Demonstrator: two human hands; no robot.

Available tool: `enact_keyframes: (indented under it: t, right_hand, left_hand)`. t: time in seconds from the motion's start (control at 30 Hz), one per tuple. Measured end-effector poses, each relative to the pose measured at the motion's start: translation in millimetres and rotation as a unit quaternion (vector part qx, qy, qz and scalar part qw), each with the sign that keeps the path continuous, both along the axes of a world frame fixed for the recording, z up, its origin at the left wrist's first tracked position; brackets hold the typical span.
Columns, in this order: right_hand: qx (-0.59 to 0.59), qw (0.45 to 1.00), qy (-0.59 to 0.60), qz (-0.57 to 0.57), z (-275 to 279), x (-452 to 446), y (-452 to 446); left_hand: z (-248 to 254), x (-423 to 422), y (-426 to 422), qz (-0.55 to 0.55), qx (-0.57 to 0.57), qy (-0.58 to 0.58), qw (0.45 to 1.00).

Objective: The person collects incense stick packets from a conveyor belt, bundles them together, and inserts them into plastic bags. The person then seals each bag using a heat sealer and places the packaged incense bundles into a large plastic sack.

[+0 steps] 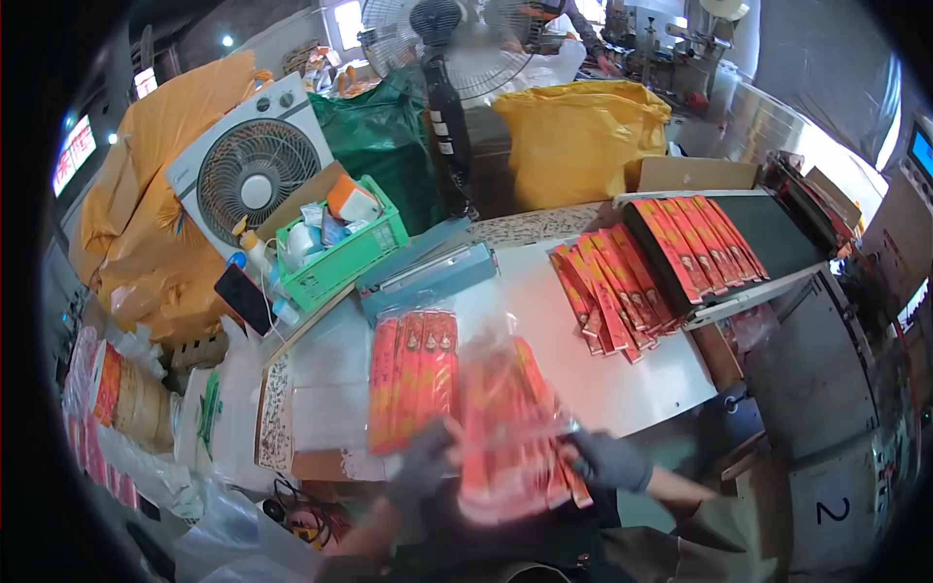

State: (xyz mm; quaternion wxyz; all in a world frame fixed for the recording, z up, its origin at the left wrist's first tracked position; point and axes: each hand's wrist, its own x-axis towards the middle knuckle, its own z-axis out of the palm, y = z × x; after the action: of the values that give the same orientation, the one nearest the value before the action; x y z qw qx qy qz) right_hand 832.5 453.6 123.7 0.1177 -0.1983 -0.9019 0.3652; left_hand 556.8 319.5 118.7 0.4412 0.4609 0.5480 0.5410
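Close to my body is a clear plastic bag with long red packets [505, 428], partly smeared by motion. My left hand [425, 462], in a grey glove with bare fingertips, pinches the bag's left edge. On its right side my right hand [610, 460], gloved the same way, has its fingers closed on the packets and film. Just left lies a filled clear bag of red packets [413, 374], flat on the white table [632, 398]. Farther right, a loose pile of red packets [612, 291] rests beside the belt.
A dark conveyor belt [792, 238] carries a row of red packets [700, 248]. Behind the bags sit a blue-grey sealer-like device [437, 282] and a green crate [345, 257] of small items. A phone [243, 299], box fan [256, 175] and yellow sack [583, 141] stand beyond.
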Motion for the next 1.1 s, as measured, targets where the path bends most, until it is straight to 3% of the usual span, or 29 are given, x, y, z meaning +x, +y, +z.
enact_keyframes:
  t: [0.03,0.17,0.2,0.23,0.3,0.33,0.4,0.43,0.5,0.63,0.73,0.83,0.87,0.9,0.97,1.03,1.1]
  right_hand:
    - [0.110,0.994,0.013,0.026,19.9,-0.6,18.7]
    - [0.406,0.914,-0.006,-0.011,118.4,-15.8,67.8]
    - [0.424,0.903,0.073,-0.012,146.6,-15.8,70.4]
    - [0.437,0.887,0.150,-0.011,165.5,-15.1,71.8]
    - [0.387,0.907,0.166,-0.010,177.9,-11.3,78.6]
    - [0.362,0.916,0.173,-0.009,180.2,-9.3,82.4]
    - [0.296,0.950,0.098,-0.022,171.7,-6.4,96.7]
    - [0.263,0.963,0.058,-0.028,168.6,-5.5,101.9]
    - [0.321,0.929,0.180,-0.032,179.1,-16.4,92.7]
    - [0.359,0.883,0.299,0.050,171.1,-66.1,71.4]
    - [0.349,0.929,0.037,0.114,149.7,-85.3,76.1]
    - [0.359,0.924,0.076,0.102,157.9,-107.2,87.7]
    - [0.366,0.920,0.113,0.087,161.4,-119.5,95.5]
    - [0.370,0.914,0.150,0.072,165.3,-134.5,106.3]
    - [0.335,0.919,0.205,0.028,160.9,-168.2,132.2]
    - [0.255,0.934,0.248,-0.033,123.9,-213.7,176.4]
    - [0.140,0.961,0.188,-0.148,78.0,-253.5,223.1]
  left_hand:
    - [53.9,-5.4,13.6,-0.039,-0.009,0.012,0.999]
    - [143.8,-10.8,73.0,0.011,0.126,0.157,0.980]
    - [170.1,-7.3,79.6,0.037,0.179,0.164,0.969]
    - [191.6,-6.8,79.8,0.069,0.158,0.130,0.976]
    - [198.8,-16.3,81.9,-0.006,0.240,0.004,0.971]
    - [197.8,-15.2,84.7,-0.012,0.238,0.154,0.959]
    - [189.5,-13.0,91.7,-0.024,0.218,0.441,0.870]
    - [180.8,-11.4,96.0,-0.030,0.245,0.481,0.841]
    - [162.7,-4.9,103.8,-0.042,0.296,0.553,0.777]
    - [194.7,22.6,92.1,-0.036,0.294,0.631,0.717]
    - [184.5,14.0,84.4,-0.004,0.359,0.659,0.661]
    - [160.3,-8.0,87.2,0.116,0.328,0.409,0.843]
    - [138.5,-12.4,86.8,0.103,0.258,0.148,0.949]
    - [127.7,-12.6,87.2,-0.008,0.175,-0.010,0.985]
    - [62.4,-26.3,98.9,0.036,0.103,0.136,0.985]
    - [46.2,-41.4,119.0,0.021,0.029,0.029,0.999]
    - [28.2,-57.1,136.3,0.041,-0.011,-0.050,0.998]
